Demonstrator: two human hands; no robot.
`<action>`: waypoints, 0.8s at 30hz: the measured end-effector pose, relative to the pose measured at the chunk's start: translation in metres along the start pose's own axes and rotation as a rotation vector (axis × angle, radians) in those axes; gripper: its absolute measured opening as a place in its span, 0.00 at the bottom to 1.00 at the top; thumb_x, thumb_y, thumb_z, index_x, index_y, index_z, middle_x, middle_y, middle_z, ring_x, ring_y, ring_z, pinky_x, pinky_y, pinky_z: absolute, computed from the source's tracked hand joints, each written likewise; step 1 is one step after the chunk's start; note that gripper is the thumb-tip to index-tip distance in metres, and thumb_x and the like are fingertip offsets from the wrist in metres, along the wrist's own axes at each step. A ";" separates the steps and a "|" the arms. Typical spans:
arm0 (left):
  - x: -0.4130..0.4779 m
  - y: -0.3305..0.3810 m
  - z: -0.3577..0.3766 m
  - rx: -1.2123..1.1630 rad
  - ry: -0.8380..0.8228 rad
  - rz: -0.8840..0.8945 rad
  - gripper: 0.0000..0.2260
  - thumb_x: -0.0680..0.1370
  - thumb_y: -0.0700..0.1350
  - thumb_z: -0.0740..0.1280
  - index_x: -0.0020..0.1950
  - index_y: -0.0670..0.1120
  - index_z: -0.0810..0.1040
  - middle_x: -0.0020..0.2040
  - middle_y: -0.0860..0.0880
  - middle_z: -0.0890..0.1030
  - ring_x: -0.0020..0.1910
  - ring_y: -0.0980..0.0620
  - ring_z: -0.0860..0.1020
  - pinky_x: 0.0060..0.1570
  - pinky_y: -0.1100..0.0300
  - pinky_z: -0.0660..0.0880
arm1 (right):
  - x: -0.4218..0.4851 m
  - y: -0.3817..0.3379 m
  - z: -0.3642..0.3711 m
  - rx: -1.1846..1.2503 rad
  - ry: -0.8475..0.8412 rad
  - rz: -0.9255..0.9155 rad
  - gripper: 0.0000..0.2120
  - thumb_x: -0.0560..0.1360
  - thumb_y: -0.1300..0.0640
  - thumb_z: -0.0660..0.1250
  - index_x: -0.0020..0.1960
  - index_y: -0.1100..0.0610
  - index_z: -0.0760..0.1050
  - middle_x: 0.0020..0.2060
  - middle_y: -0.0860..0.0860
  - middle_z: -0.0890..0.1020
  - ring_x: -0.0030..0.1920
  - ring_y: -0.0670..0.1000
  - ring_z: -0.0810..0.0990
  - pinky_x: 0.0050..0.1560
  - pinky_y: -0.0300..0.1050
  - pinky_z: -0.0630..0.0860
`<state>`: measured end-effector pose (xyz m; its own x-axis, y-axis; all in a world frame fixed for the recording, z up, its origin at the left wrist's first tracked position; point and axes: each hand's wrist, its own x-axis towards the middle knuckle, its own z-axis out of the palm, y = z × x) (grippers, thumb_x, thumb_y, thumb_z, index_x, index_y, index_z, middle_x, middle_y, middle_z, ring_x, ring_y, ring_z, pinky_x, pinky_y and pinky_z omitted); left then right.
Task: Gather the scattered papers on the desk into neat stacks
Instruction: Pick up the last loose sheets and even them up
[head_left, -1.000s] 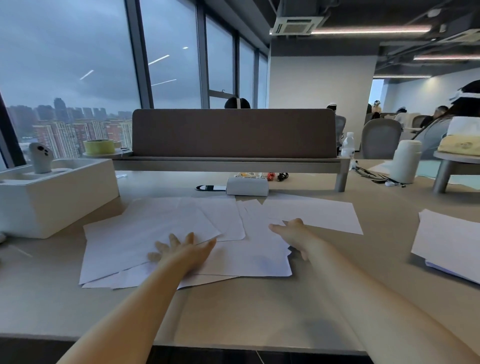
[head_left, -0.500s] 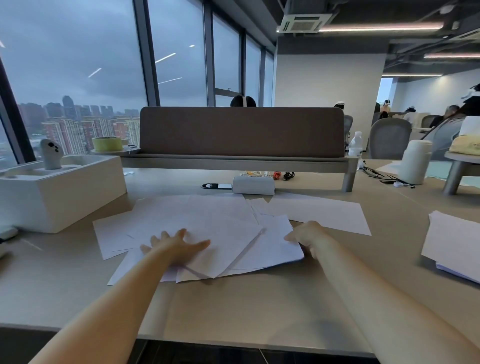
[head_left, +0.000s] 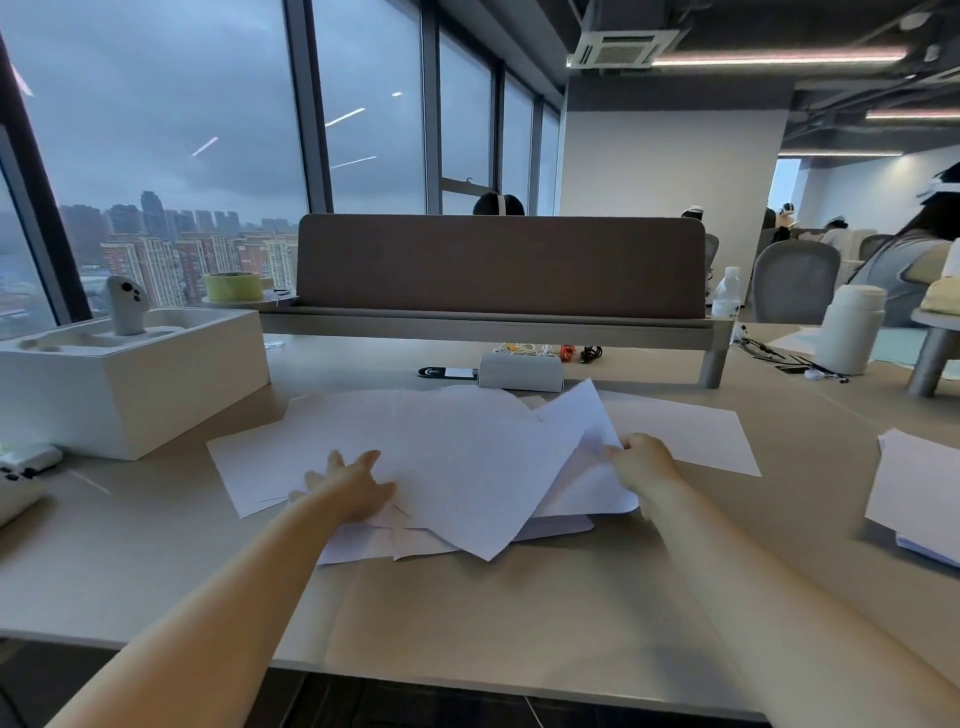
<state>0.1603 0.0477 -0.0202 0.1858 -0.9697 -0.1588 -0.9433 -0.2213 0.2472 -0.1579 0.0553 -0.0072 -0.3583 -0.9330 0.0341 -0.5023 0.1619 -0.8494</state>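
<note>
At the middle of the table (head_left: 467, 613), I am gathering the loose papers (head_left: 467, 467): my left hand (head_left: 353, 486) is pressing flat, fingers spread, on the pile's left side, while my right hand (head_left: 641, 465) is pinching the raised right edges. Done well, I judge, this means sweeping both sides inward together, holding the sheets low so none slips, then collecting the lone sheet (head_left: 691, 436) lying just beyond my right hand.

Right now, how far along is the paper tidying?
Done: one stack sits at the right of the desk. In hand: left hand presses the loose pile while right hand pinches its edge. Left: the pile is fanned and unsquared, and a single sheet lies flat to its right.
</note>
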 end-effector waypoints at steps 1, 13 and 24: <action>0.000 0.000 0.001 -0.019 -0.003 -0.039 0.32 0.76 0.67 0.55 0.77 0.60 0.52 0.78 0.44 0.50 0.76 0.37 0.52 0.73 0.39 0.52 | -0.003 -0.002 0.000 0.114 -0.091 0.032 0.13 0.79 0.61 0.60 0.36 0.58 0.68 0.32 0.54 0.70 0.33 0.53 0.68 0.33 0.45 0.63; -0.003 0.021 0.007 0.004 -0.036 0.090 0.44 0.68 0.71 0.63 0.77 0.56 0.50 0.78 0.46 0.49 0.76 0.38 0.52 0.73 0.42 0.54 | -0.010 -0.009 0.013 0.266 -0.392 0.119 0.08 0.75 0.65 0.67 0.53 0.63 0.75 0.37 0.56 0.80 0.30 0.49 0.78 0.24 0.36 0.73; 0.007 0.011 0.001 -0.054 0.020 -0.070 0.46 0.65 0.70 0.67 0.76 0.50 0.55 0.73 0.42 0.62 0.72 0.40 0.60 0.70 0.48 0.62 | -0.007 -0.012 0.021 0.092 -0.242 0.063 0.07 0.73 0.70 0.64 0.41 0.61 0.77 0.31 0.56 0.76 0.30 0.51 0.71 0.32 0.42 0.70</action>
<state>0.1505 0.0389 -0.0194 0.2564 -0.9535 -0.1585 -0.9117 -0.2930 0.2879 -0.1329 0.0534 -0.0085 -0.1828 -0.9734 -0.1380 -0.4070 0.2027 -0.8906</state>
